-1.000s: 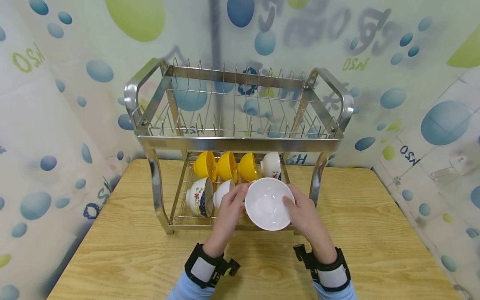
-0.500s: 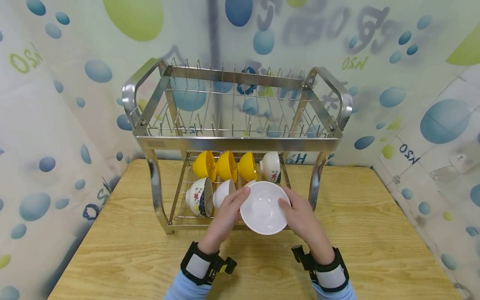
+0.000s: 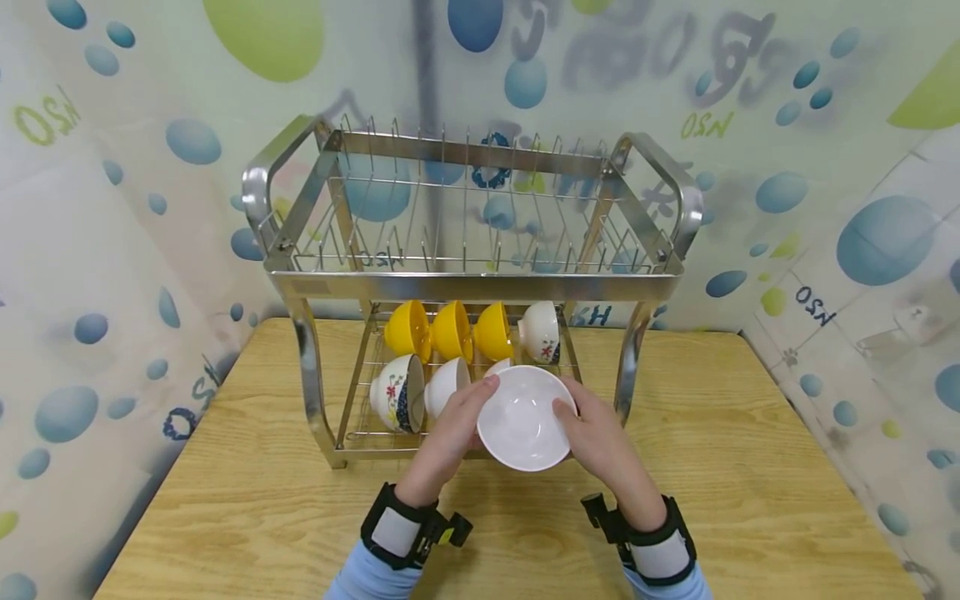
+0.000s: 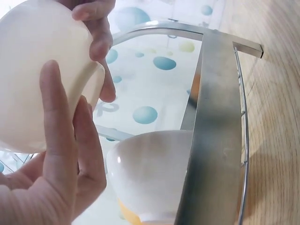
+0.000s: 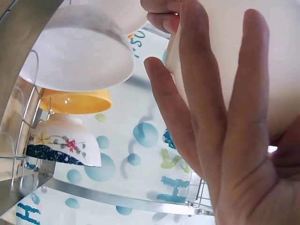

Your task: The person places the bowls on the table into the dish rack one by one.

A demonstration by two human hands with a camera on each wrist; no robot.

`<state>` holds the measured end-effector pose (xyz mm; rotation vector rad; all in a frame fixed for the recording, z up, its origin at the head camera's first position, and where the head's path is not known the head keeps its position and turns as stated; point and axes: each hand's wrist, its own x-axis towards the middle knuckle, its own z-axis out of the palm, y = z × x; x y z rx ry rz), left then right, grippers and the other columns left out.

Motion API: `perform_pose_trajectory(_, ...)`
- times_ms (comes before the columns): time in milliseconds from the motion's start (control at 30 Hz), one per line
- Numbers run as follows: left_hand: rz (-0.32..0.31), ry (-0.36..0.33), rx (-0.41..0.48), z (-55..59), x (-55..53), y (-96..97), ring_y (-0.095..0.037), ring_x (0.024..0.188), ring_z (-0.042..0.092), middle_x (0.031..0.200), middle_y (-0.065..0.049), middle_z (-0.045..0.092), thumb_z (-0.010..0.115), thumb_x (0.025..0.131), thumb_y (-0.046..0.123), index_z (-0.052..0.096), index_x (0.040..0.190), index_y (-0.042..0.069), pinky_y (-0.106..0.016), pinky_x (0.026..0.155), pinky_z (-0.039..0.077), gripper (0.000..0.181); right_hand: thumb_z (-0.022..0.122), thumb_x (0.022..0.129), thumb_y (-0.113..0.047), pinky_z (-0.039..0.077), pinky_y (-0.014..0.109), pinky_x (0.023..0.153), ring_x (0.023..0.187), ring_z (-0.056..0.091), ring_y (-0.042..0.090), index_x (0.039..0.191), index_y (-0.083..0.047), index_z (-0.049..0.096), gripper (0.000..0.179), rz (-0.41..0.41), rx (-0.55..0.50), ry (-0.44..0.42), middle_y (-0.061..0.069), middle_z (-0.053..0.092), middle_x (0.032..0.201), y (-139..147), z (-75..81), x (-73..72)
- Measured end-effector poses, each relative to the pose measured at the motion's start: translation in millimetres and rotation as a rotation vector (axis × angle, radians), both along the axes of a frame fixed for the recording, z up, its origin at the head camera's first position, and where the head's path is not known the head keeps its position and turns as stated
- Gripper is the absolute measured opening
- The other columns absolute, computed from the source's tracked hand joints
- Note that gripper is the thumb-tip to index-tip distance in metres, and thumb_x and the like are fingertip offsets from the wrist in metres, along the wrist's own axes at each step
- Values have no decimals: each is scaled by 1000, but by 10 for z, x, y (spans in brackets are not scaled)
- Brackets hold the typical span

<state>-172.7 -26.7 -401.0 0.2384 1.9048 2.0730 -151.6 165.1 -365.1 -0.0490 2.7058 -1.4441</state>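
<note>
Both hands hold a plain white bowl [image 3: 525, 419] in front of the rack's lower shelf, its inside facing up toward the head camera. My left hand [image 3: 447, 437] grips its left side, with fingers spread under the outside and by the foot ring in the left wrist view. On the right side my right hand [image 3: 600, 437] grips it, thumb over the rim and fingers [image 5: 201, 89] along the underside. Behind the held bowl, another white bowl [image 3: 498, 367] is mostly hidden. A white bowl [image 3: 447, 386] and a floral bowl [image 3: 397, 393] stand on edge to its left.
A two-tier metal dish rack [image 3: 472, 287] stands on the wooden table [image 3: 750, 467] against a patterned backdrop. Its lower back row holds yellow bowls [image 3: 452, 332] and a floral white bowl [image 3: 540, 333] at the right end. Upright wires line the upper tier.
The held white bowl has moved slightly left and nearer the body, with both hands still gripping it. The bowls on the rack have stayed in place.
</note>
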Motion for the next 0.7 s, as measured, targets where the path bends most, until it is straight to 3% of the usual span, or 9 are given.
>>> perform_pose_trajectory(233,34,-3,-25,0,7,30,-16,78,65,102,-19,64,41,96,53,51,130,1,-39,67,58,63,48,99,-21,54,30,54,71,64,17,135,-8,49,38,-20,-10,-7,19,65,105,23,-25,3)
perform_pose_trajectory(400,39,-10,-2,4,16,46,-16,79,65,103,-19,63,42,96,52,51,130,1,-40,68,58,62,46,99,-37,56,33,59,74,65,17,134,-9,51,45,-37,-26,0,16,67,103,49,-46,10)
perform_pose_trajectory(533,79,-8,7,1,18,65,-16,79,64,102,-19,63,42,97,50,53,128,0,-42,69,58,60,41,99,-45,56,29,61,77,67,18,127,-6,56,50,-90,-16,56,18,68,104,87,-63,18)
perform_pose_trajectory(700,112,11,12,5,22,77,-17,80,64,105,-22,62,41,98,48,54,128,0,-44,70,58,58,43,100,-40,55,23,58,74,68,18,119,-7,61,42,-181,-39,114,17,67,104,167,-82,28)
